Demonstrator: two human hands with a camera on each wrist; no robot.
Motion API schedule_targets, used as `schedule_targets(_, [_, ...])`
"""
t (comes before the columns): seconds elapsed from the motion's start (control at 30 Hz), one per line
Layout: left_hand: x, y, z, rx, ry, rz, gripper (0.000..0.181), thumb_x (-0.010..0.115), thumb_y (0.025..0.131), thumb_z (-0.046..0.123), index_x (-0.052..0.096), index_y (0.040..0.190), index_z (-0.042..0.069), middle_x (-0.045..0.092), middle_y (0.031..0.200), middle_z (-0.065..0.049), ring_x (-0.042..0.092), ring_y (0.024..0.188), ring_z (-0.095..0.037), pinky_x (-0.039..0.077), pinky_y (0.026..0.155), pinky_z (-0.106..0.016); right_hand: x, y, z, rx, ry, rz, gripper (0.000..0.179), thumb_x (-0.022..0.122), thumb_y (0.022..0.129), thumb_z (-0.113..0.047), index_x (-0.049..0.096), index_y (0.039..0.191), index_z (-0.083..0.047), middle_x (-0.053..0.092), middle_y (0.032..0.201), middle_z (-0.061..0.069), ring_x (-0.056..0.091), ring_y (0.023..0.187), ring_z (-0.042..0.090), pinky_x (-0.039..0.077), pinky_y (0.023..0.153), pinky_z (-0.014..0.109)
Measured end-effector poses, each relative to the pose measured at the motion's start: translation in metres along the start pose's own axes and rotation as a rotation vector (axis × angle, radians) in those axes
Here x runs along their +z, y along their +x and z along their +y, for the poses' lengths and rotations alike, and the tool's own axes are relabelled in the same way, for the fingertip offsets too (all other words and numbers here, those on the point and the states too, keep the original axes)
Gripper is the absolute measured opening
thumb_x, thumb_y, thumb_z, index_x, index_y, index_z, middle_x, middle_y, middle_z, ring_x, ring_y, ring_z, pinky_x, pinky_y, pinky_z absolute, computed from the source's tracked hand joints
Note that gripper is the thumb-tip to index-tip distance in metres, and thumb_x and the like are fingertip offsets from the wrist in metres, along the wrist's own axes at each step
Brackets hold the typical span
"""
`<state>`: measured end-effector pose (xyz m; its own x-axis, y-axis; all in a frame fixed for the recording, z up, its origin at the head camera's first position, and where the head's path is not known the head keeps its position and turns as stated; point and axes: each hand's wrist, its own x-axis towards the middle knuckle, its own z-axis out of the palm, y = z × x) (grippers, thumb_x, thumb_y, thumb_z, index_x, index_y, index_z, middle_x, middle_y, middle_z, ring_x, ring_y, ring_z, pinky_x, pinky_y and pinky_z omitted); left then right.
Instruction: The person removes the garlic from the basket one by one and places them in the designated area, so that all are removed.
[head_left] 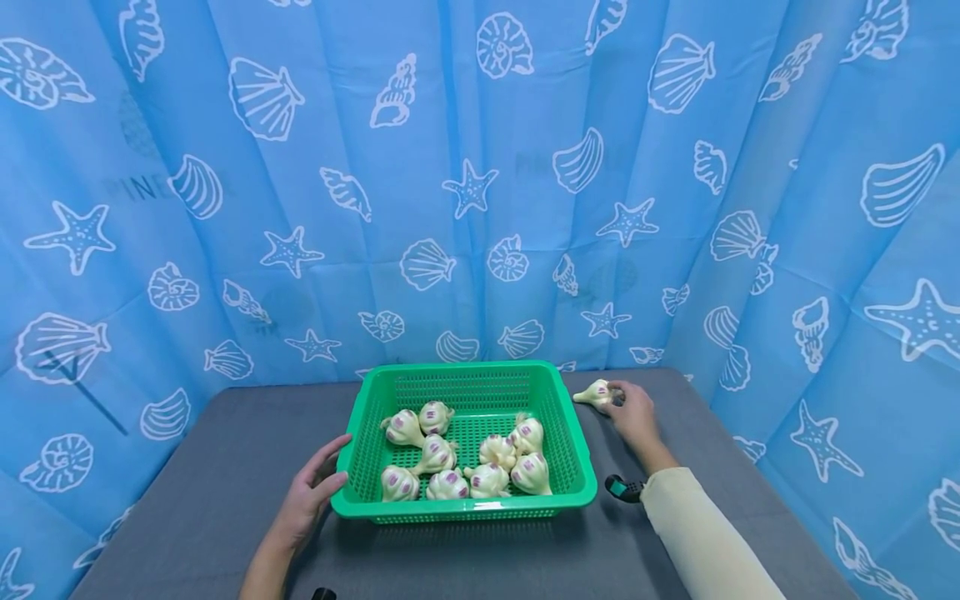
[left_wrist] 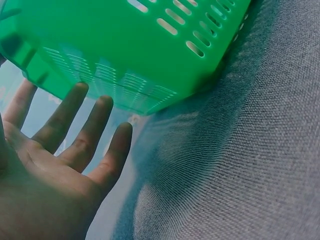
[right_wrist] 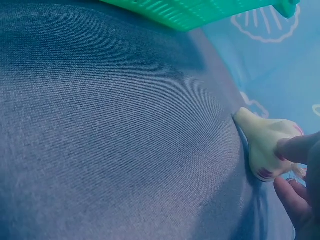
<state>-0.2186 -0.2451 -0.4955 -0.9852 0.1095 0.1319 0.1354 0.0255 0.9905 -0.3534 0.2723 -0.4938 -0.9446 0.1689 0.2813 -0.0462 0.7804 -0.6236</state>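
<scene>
A green plastic basket (head_left: pixel 577 450) with slotted walls stands on the table, and several garlic bulbs (head_left: pixel 437 454) with purple marks lie inside it. Beside its left wall is my left hand (head_left: pixel 303 500), the fingertips at the rim; in the left wrist view the fingers (left_wrist: pixel 92 135) look spread and fairly straight. To the right of the basket, my right hand (head_left: pixel 636 417) pinches a single garlic bulb (head_left: pixel 596 393) at its root end. That bulb (right_wrist: pixel 267 142) lies on its side on the cloth in the right wrist view, its stem pointing away from the fingers.
Grey cloth (head_left: pixel 210 467) covers the table. A blue curtain (head_left: pixel 465 192) with white shells and starfish hangs behind the table and along its sides. A black strap-like device (head_left: pixel 624 488) sits at the right wrist.
</scene>
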Motion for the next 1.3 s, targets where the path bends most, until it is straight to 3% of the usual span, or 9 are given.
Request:
schedule_targets(0.4, [0.000, 0.000, 0.000, 0.010, -0.005, -0.011, 0.052, 0.050, 0.101, 0.010, 0.032, 0.150, 0.004, 0.034, 0.146, -0.027, 0.052, 0.114, -0.005, 0.047, 0.087, -0.026, 0.003, 0.001, -0.003, 0.055, -0.012, 0.016, 0.032, 0.071, 0.089, -0.013, 0.062, 0.116, 0.000, 0.057, 0.117, 0.024, 0.054, 0.107, 0.040, 0.042, 0.086, 0.053])
schedule_targets(0.8, [-0.001, 0.000, -0.003, 0.038, -0.017, -0.018, 0.053, 0.048, 0.101, 0.008, 0.030, 0.150, 0.002, 0.034, 0.144, -0.027, 0.054, 0.113, -0.006, 0.049, 0.086, -0.028, 0.010, 0.003, -0.005, 0.039, -0.045, 0.026, 0.030, 0.071, 0.089, -0.011, 0.065, 0.116, 0.001, 0.059, 0.108, 0.022, 0.058, 0.093, 0.035, 0.045, 0.076, 0.047])
schedule_targets(1.0, [-0.001, 0.001, -0.003, 0.012, -0.020, -0.006, 0.054, 0.050, 0.101, 0.009, 0.031, 0.150, 0.002, 0.034, 0.144, -0.028, 0.054, 0.112, -0.006, 0.049, 0.086, -0.028, 0.011, 0.004, -0.005, 0.071, -0.039, -0.005, 0.030, 0.068, 0.091, -0.008, 0.063, 0.119, 0.001, 0.056, 0.118, 0.024, 0.057, 0.100, 0.037, 0.046, 0.077, 0.048])
schedule_targets(1.3, [0.001, 0.001, -0.001, -0.005, -0.013, 0.006, 0.054, 0.051, 0.100, 0.009, 0.032, 0.150, 0.003, 0.034, 0.144, -0.027, 0.054, 0.111, -0.007, 0.049, 0.085, -0.028, 0.008, 0.010, -0.009, 0.060, -0.018, 0.000, 0.041, 0.067, 0.090, -0.009, 0.057, 0.129, -0.001, 0.056, 0.116, 0.024, 0.056, 0.102, 0.039, 0.045, 0.081, 0.051])
